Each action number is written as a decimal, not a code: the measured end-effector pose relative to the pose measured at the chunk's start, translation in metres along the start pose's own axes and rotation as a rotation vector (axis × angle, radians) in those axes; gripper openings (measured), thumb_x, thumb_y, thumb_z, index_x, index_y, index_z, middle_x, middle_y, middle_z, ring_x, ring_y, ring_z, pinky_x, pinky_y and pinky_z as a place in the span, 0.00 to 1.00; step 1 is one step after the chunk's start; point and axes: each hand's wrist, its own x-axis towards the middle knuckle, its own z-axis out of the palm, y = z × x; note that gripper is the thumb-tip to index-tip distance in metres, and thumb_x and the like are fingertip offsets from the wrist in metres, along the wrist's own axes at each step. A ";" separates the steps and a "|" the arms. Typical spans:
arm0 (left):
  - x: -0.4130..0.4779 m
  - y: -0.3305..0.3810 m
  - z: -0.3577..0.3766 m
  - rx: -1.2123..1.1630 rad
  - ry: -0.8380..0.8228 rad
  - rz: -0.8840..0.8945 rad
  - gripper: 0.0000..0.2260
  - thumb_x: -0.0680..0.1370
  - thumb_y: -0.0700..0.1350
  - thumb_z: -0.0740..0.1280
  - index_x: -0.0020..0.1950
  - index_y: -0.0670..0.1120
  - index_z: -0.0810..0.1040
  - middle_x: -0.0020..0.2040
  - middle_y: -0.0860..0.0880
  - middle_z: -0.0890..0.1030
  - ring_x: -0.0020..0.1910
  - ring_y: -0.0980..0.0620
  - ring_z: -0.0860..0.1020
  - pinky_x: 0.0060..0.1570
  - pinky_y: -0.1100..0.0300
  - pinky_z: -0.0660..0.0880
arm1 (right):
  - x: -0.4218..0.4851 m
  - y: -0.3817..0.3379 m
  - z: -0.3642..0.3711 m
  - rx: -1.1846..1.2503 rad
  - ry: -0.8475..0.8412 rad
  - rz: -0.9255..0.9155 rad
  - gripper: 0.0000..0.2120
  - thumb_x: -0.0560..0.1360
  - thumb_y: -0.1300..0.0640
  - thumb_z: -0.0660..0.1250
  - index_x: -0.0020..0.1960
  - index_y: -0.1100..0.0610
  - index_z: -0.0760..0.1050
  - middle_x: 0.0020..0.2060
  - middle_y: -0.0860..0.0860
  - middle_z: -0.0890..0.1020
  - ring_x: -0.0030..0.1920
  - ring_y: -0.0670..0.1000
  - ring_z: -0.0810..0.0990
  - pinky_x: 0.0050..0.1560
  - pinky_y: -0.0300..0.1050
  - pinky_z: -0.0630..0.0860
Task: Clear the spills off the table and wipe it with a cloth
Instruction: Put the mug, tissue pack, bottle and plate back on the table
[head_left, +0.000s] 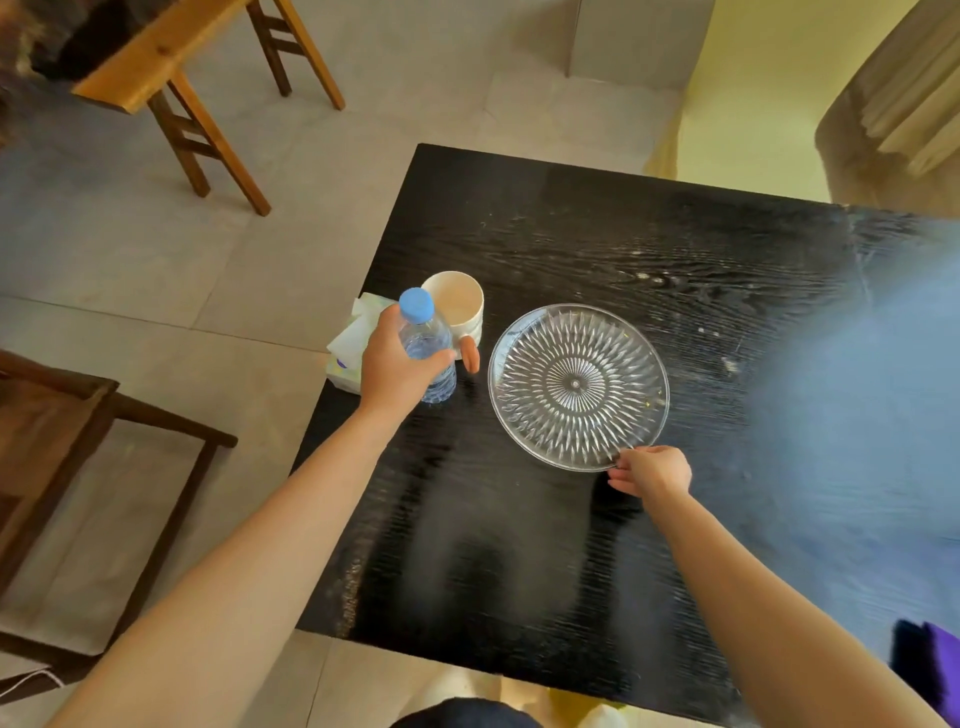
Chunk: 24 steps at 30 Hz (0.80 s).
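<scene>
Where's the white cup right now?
In the head view, the white cup stands near the left edge of the table, just behind the water bottle that the left hand grips, between the tissue pack on its left and the glass plate on its right.

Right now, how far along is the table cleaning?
Early. Nothing looks wiped: pale specks dot the table. In hand: left hand grips the water bottle, right hand pinches the rim of the glass plate. Left: cup, tissue pack, then wiping.

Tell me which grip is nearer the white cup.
Left. The left grip holds the bottle right beside the cup; the right grip pinches the near rim of the glass plate, farther away.
</scene>
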 end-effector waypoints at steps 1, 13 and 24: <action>0.000 0.000 0.000 0.004 0.001 0.003 0.29 0.69 0.48 0.75 0.66 0.48 0.66 0.63 0.47 0.74 0.61 0.50 0.72 0.54 0.60 0.67 | -0.002 0.002 0.002 0.000 0.000 -0.001 0.09 0.73 0.70 0.64 0.53 0.69 0.74 0.37 0.61 0.81 0.34 0.56 0.82 0.35 0.47 0.80; -0.002 0.007 0.012 -0.012 0.007 0.027 0.31 0.69 0.48 0.75 0.67 0.46 0.65 0.64 0.46 0.73 0.63 0.48 0.72 0.57 0.59 0.69 | -0.017 0.017 0.005 0.094 -0.039 -0.059 0.04 0.76 0.65 0.65 0.48 0.65 0.72 0.36 0.59 0.79 0.34 0.54 0.82 0.32 0.43 0.80; -0.011 0.001 0.003 0.041 -0.086 -0.013 0.32 0.70 0.48 0.73 0.69 0.45 0.63 0.66 0.45 0.71 0.65 0.46 0.71 0.60 0.54 0.71 | -0.045 0.008 -0.012 -0.394 -0.195 -0.068 0.03 0.77 0.59 0.63 0.45 0.59 0.71 0.34 0.52 0.77 0.32 0.50 0.76 0.35 0.43 0.78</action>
